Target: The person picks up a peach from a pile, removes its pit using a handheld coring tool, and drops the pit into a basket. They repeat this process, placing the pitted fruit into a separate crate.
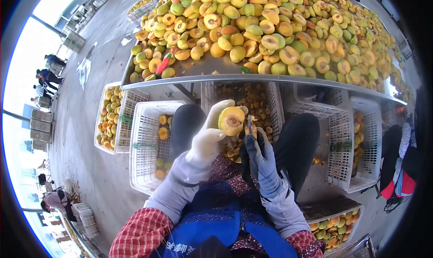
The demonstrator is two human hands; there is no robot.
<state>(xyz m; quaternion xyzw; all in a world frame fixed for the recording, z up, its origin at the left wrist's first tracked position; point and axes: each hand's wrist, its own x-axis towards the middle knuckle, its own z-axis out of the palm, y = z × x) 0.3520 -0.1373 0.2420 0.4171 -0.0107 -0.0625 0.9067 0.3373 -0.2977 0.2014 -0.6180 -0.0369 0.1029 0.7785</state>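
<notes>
My left hand (209,134), in a whitish glove, holds a halved yellow fruit (232,121) with its cut face and brown centre showing. Close to its right, my right hand (260,156), in a grey-blue glove, is closed round a small tool (249,125) with a dark metal tip; bits of pale flesh cling near the tip. The tool and the fruit look slightly apart. Both hands are over my lap, in front of the metal table (207,78), which bears a large heap of halved fruit (270,42). A red-handled tool (163,64) lies on the table's left part.
Below the table, a crate (275,105) holds fruit scraps. White crates stand at left (135,158) and right (349,181), with another fruit-filled crate (118,143) farther left. A fruit crate (356,215) is at lower right. Several people are far left; dark and red clothing is at right.
</notes>
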